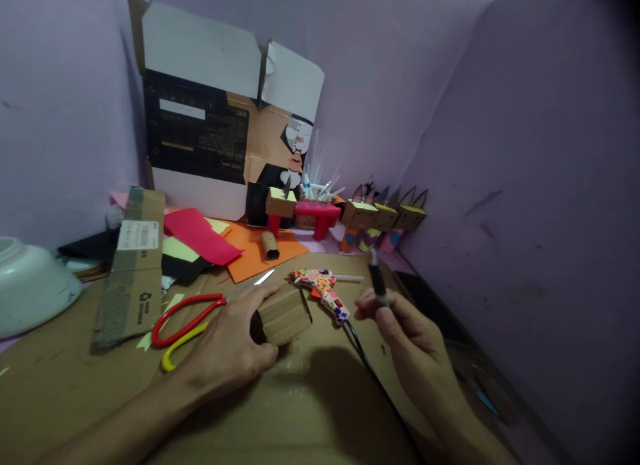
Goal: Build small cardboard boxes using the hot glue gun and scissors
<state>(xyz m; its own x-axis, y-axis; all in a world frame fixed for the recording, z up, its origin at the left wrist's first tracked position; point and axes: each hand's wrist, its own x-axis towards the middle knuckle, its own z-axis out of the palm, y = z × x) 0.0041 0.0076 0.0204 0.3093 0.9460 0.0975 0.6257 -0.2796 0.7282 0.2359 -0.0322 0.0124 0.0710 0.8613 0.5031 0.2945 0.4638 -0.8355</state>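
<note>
I am watching the left hand [233,341] gripping the box [286,313], thumb and fingers wrapping its left side while it is sitting on the cardboard mat [310,398] near centre. To its right, the right hand [405,331] is pinching a black pen [377,281] upright, fingers curled tight on it. Just beyond the box a patterned glue gun [323,290] is lying, its cord [365,365] running nearward between the hands. On the left, scissors [187,321] are lying flat. Farther off, paper boxes [385,217] are lining the right wall.
</note>
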